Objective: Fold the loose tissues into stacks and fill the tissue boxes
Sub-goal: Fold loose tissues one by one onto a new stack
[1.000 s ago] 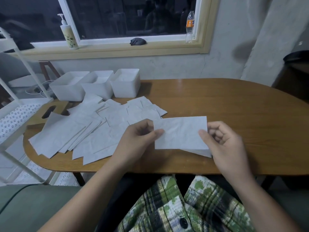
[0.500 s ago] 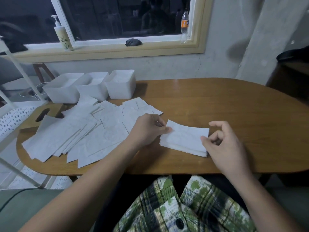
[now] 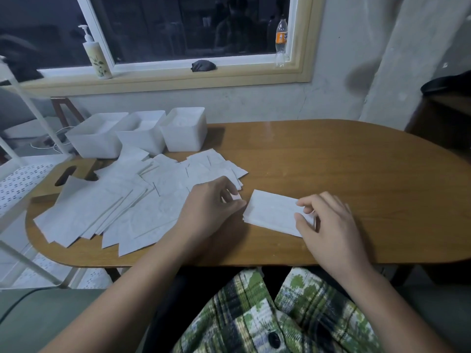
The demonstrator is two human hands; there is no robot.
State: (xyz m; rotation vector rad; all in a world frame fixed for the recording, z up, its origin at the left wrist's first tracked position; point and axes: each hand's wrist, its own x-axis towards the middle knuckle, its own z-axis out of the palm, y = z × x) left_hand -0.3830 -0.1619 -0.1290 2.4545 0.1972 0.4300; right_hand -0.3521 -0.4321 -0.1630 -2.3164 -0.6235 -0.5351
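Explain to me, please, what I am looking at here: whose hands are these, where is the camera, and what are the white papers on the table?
There is no machine here: a person works with bare hands, and the single camera sits on their head, looking down. On the wooden table lie many loose tissues, a small folded stack, and three white tissue boxes at the back. The right hand holds the stack's end. The left hand pinches a tissue at the pile's edge.

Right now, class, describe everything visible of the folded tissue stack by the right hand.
The folded tissue stack is a white, soft, slightly crinkled paper rectangle, with several layers showing at its near edge. It lies flat, at an angle, on the wooden table. The right-hand grip pinches its right end.
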